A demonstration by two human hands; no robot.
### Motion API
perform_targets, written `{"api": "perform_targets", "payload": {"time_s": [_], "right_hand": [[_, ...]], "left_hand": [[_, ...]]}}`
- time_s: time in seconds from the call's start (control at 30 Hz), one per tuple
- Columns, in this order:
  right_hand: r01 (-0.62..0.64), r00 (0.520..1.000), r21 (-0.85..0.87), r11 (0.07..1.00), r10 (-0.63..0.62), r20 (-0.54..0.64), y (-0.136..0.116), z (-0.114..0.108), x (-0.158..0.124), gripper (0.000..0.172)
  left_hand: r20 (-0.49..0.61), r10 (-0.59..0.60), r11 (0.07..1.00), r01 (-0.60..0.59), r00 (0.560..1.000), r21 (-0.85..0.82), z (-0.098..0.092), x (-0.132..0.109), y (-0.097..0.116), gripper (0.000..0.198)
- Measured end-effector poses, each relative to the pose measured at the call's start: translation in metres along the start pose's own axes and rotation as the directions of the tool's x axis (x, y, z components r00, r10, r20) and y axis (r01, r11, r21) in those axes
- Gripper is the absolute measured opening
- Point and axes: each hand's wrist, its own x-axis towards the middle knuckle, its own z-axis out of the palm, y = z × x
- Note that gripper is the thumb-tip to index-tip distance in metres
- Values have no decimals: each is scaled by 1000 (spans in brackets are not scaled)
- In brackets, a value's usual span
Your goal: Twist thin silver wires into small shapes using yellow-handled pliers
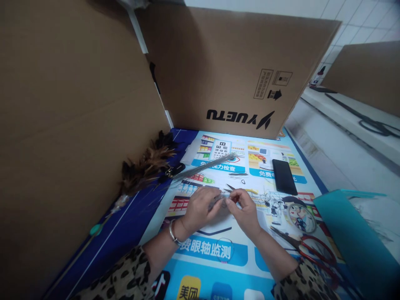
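- Brown feathers (pixel 148 164) are near a bunch of thin wires (pixel 206 165).
- The left hand (pixel 201 207) is curled, pinching a tiny gray thing (pixel 223 202) between the two hands, too blurry to name.
- The right hand (pixel 245 211) pinches it too, thumb near finger.
- A black phone (pixel 284 177) lies flat.

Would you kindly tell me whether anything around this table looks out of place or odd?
The cardboard panel at the back looks odd: its YUETU lettering is upside down. Small loose bits also lie scattered beside the right hand, looking untidy. No damage or spill stands out.
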Motion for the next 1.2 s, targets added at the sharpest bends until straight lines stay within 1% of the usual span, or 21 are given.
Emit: {"api": "perform_targets", "payload": {"time_s": [0.07, 0.13, 0.23, 0.33, 0.4, 0.47, 0.57, 0.63, 0.73, 0.83, 0.9, 1.0, 1.2], "right_hand": [[-10, 1000, -15, 1000, 10, -11, 1, 0, 0, 6], [-14, 1000, -21, 1000, 14, -16, 1, 0, 0, 6], [-26, 999, -26, 999, 25, -21, 2, 1, 0, 6], [-35, 999, -30, 999, 35, -26, 1, 1, 0, 8], [-37, 999, -35, 999, 37, -21, 1, 1, -1, 8], [-35, 999, -46, 998, 34, -19, 1, 1, -1, 9], [-31, 999, -54, 998, 29, -22, 3, 1, -1, 10], [-31, 999, -47, 998, 29, -28, 5, 1, -1, 12], [-40, 999, -42, 998, 39, -38, 7, 1, 0, 12], [-58, 998, -50, 997, 57, -34, 8, 1, 0, 12], [-65, 998, -57, 996, 63, -29, 8, 2, 0, 12], [-60, 998, -68, 996, 58, -23, 8, 3, 0, 12], [33, 999, -88, 996, -32, 9, 5, 1, 1, 8]], "left_hand": [[-24, 10, 999, -10, 1000, 34, 0, 0, 0, 28], [-53, 26, 997, -22, 998, 81, 0, 0, -1, 23], [-41, 26, 993, -21, 999, 115, -1, 1, -2, 15], [-7, 6, 999, -6, 1000, 50, 0, 1, -2, 16], [-8, 6, 1000, -6, 1000, -5, 1, 2, -2, 19], [-14, 2, 1000, -2, 1000, -15, 2, 3, -1, 19], [-10, -52, 997, 52, 999, 54, 3, 0, -1, 16], [26, -92, 993, 90, 995, 78, 5, -4, -3, 16], [69, -164, 986, 160, 984, 56, 9, -10, -6, 20], [66, -223, 975, 222, 973, 20, 11, -11, -6, 21], [44, -212, 977, 213, 976, -30, 11, -9, -5, 20], [0, -157, 982, 157, 988, -102, 9, -4, -3, 20], [-28, -94, 988, 90, 995, -125, 7, 0, -2, 18]]}}
